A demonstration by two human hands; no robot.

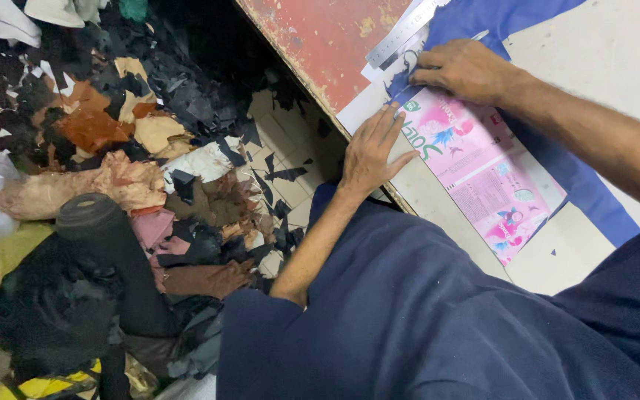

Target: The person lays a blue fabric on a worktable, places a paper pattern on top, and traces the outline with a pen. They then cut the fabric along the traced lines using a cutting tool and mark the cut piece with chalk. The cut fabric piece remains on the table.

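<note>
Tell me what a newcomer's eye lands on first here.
First, the pink printed cardboard sheet lying flat on blue fabric on the worktable, with the left hand pressed on its near edge and the right hand at its far end. Then the heap of leather scraps on the floor, left of the table.

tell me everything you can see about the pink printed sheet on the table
The pink printed sheet is a flattened piece of thin card or packaging, pink with white panels and small cartoon pictures. It lies flat and slantwise on the pale table, over blue fabric. The left hand presses its near end; the right hand rests at its far end.
</note>
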